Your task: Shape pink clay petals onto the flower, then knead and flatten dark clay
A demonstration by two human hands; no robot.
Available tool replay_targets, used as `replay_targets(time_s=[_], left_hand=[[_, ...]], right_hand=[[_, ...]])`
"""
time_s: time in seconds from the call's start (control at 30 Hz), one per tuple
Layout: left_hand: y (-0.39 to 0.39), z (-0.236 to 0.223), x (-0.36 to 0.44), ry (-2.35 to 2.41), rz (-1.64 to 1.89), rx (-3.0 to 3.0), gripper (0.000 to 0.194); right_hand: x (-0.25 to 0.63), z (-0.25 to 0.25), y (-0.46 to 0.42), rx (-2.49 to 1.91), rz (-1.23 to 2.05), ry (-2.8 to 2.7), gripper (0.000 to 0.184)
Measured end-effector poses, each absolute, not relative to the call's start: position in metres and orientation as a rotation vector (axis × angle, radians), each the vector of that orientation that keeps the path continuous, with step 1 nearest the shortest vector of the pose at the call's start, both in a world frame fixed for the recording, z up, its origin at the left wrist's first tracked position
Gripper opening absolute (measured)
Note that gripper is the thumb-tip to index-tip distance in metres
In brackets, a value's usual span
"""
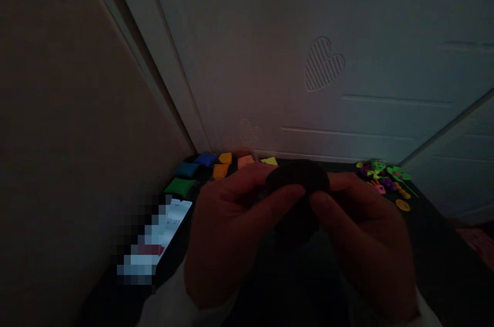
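in the head view, the light is dim and both hands meet near the middle, low over the dark bench (436,250). the left hand (226,234) grips the left side of a dark piece (297,175) between thumb and fingers, and the right hand (366,239) pinches its right side the same way, so the piece is held up between the two. the thumbs lie close together on its near face; its top edge is rounded, and a darker part shows below the thumbs, too dim to make out well. a white sleeve (170,298) covers the left wrist.

to the left of the left hand lies a phone (173,229) with a lit screen, partly blurred into blocks. beyond it, along the back left, sit a green packet (179,187), a teal packet (186,169), a blue packet (206,159), two orange packets (221,171), a salmon packet (245,161) and a yellow packet (269,161).

past the right hand is a cluster of small bright pieces (380,175), with a yellow disc (403,205) just in front. behind everything stands a pale panel (247,59) with a large striped heart (324,64) and a smaller heart (250,131).
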State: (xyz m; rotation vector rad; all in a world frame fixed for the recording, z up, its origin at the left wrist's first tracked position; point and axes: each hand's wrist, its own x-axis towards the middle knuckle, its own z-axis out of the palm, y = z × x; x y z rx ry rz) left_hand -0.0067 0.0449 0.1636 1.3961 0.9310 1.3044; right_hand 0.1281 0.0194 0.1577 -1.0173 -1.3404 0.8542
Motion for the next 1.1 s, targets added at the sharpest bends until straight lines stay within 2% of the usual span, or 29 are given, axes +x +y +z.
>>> replay_targets(time_s=[0.53,0.87,1.1], left_hand=[[0.0501,0.1662,-0.0066,0.898,1.198,1.485,0.021],[0.0463,0.1676,-0.0075,0.944,1.274,1.497,0.014],[0.0484,0.1662,-0.0037,0.93,1.284,1.405,0.018]], right_hand=[[0.1302,0.1594,0.0214,-1.084,0.656,-1.398,0.008],[0.1357,0.1598,0.023,-1.089,0.79,-1.497,0.018],[0.1356,0.1577,0.0256,-1.087,0.854,-1.522,0.014]])
